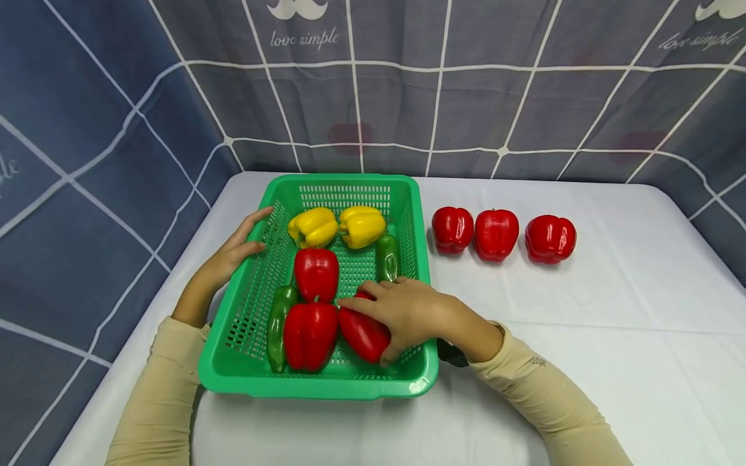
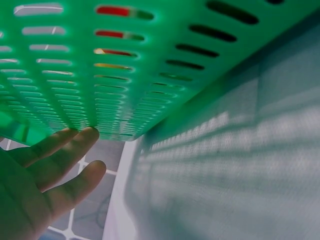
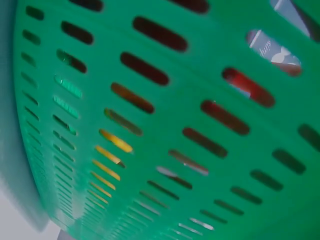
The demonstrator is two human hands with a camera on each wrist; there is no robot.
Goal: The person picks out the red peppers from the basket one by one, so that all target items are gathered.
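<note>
A green plastic basket [image 1: 221,362] stands on the left part of the table. My right hand [image 1: 410,314] is inside its near right part and grips a red bell pepper [image 1: 362,333] from above, fingers and thumb around it. My left hand [image 1: 230,255] rests at the basket's left side, its fingers fairly straight at the rim and against the outer wall in the left wrist view. Inside lie two more red bell peppers [image 1: 311,336], two yellow bell peppers [image 1: 362,226] and two green vegetables, long and slim [image 1: 280,330]. The right wrist view is filled by the slotted basket wall [image 3: 170,110].
Three red bell peppers [image 1: 495,234] sit in a row on the white table [image 1: 583,375], right of the basket. A grey-blue checked curtain [image 1: 466,110] borders the table at the back and left.
</note>
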